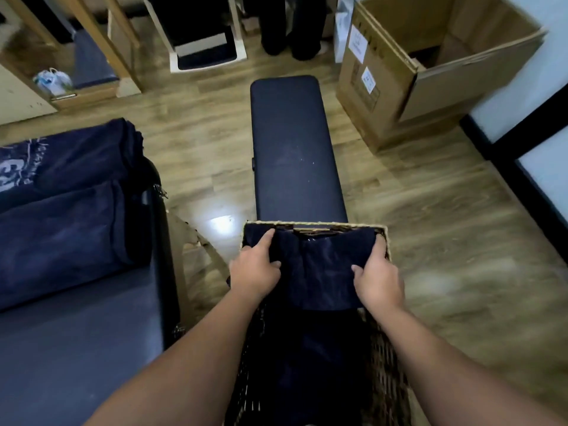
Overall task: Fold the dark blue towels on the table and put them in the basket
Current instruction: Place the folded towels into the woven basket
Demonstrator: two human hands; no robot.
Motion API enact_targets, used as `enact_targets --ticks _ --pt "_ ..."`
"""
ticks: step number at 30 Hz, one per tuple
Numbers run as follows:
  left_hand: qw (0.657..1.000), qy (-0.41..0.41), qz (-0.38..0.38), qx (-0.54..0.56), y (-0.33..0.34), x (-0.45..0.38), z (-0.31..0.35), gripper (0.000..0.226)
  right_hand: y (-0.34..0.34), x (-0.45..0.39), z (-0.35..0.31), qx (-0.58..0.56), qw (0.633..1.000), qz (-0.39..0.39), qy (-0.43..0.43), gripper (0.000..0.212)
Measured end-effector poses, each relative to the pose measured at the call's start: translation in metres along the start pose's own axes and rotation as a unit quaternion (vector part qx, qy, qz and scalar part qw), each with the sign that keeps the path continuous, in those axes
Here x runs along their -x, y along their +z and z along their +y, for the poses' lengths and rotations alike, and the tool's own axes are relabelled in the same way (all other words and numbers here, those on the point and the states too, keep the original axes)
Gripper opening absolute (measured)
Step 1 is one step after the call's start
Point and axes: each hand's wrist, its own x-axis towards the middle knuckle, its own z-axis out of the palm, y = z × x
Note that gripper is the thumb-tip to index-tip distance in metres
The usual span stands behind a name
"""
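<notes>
Towel (322, 269), folded and dark blue, sat between my two hands over the far end of the basket (385, 376). My left hand (256, 265) gripped its left edge, index finger stretched forward along the cloth and thumb curled onto the top. My right hand (378, 276) gripped the right edge the same way, fingers wrapped down the side and thumb pressed on the upper face. Both forearms reached straight forward from the bottom of the view, roughly parallel, palms turned inward.

The basket was woven wicker with a pale braided rim, standing on the wood floor (445, 241) right in front of me. More dark cloth lay inside it below the towel; I could not tell how many pieces. Its far rim touched the near end of a black padded bench (292, 142).

To my left stood the table (70, 348), with more dark blue towels (61, 229) heaped on its far part. Well beyond the bench to the right stood an open cardboard box (408, 87).
</notes>
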Motion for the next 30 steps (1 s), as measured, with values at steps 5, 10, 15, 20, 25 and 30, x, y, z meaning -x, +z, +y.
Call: enact_targets --ticks 5,10,15,20,25,30 --pt "0.981 0.056 0.080 -0.166 0.037 0.014 0.007 0.083 0.035 0.010 0.004 0.177 0.975 0.074 -0.115 0.076" --pt "0.963 0.123 0.070 -0.228 0.076 0.037 -0.006 0.081 0.056 0.015 0.011 0.212 0.969 -0.041 -0.117 0.082" --pt "0.989 0.043 -0.037 -0.139 0.080 0.002 -0.008 0.095 0.071 -0.005 0.014 0.175 0.975 -0.091 -0.107 0.099" --pt "0.995 0.016 -0.092 0.037 0.080 -0.029 -0.034 0.101 0.075 -0.046 0.020 0.124 0.978 -0.141 -0.093 0.108" --pt "0.989 0.024 -0.119 0.084 0.067 -0.028 -0.034 0.097 0.068 -0.057 0.018 0.104 0.973 -0.190 -0.082 0.113" --pt "0.994 -0.018 -0.087 0.061 0.037 -0.005 -0.026 0.061 0.040 -0.032 0.010 0.048 0.970 -0.228 -0.071 0.092"
